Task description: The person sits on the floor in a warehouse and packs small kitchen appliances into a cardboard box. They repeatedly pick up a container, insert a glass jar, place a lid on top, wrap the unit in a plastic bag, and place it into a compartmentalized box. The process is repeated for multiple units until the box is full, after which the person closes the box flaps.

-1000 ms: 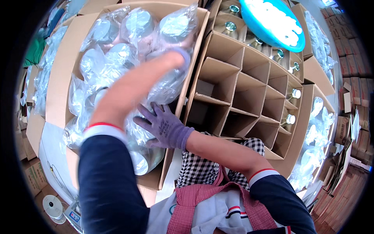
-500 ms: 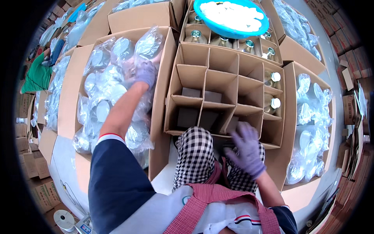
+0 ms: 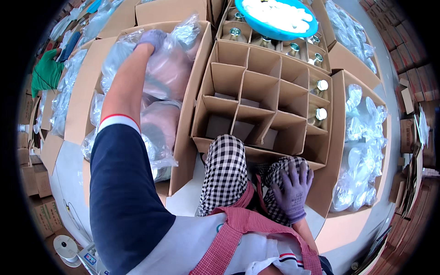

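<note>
My left hand (image 3: 152, 39), in a purple glove, reaches far into the cardboard box on the left (image 3: 187, 121) and grips a clear plastic-wrapped bottle (image 3: 176, 48) near the box's far end; several more wrapped bottles (image 3: 158, 121) fill that box. My right hand (image 3: 293, 189), also gloved, lies flat with fingers spread on my checked trouser knee, holding nothing. Just beyond my knees stands a cardboard box with divider cells (image 3: 256, 98), most cells empty. Two capped glass bottles (image 3: 320, 100) stand in its right column.
A blue basin of white caps (image 3: 277, 16) rests on a far box of capped bottles (image 3: 263, 39). Another box of plastic-wrapped bottles (image 3: 362, 146) sits at the right. More cartons and wrapped bottles line the left edge; a tape roll (image 3: 65, 247) lies lower left.
My left hand has reached farther toward the far end of the left box. My right hand has dropped from near the divider box down onto my knee.
</note>
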`<state>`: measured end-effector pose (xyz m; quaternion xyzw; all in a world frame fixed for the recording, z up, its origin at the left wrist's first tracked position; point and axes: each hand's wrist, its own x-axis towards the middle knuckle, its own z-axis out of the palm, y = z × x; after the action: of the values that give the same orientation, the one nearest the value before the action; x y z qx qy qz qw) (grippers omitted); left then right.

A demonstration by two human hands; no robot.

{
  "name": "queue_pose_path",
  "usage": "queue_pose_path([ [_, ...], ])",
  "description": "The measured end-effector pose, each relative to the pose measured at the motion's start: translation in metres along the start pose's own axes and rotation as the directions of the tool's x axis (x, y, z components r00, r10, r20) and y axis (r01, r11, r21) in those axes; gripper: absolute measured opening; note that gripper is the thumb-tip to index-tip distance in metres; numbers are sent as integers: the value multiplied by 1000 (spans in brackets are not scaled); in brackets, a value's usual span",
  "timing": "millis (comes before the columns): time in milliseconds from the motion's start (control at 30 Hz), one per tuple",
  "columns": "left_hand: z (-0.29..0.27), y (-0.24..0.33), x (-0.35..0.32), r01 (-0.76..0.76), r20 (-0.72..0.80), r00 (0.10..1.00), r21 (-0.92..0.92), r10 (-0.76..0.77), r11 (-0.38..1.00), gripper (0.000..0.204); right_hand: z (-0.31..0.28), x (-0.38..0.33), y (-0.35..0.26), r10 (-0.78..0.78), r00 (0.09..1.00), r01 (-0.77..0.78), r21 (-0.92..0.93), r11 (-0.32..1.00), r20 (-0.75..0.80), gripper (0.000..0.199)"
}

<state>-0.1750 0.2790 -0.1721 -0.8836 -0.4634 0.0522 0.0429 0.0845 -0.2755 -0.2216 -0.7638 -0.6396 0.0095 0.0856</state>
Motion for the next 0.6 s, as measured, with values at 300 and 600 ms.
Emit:
queue_pose_path([
  [300, -84, 53, 2, -399, 132, 915, 418, 380, 816, 35, 2, 16, 3, 31, 999, -31, -36, 999, 13, 47],
  [600, -173, -36, -196, -349, -579, 750, 65, 320, 935, 44, -34, -3, 19, 28, 967, 56, 318, 947, -254, 59],
])
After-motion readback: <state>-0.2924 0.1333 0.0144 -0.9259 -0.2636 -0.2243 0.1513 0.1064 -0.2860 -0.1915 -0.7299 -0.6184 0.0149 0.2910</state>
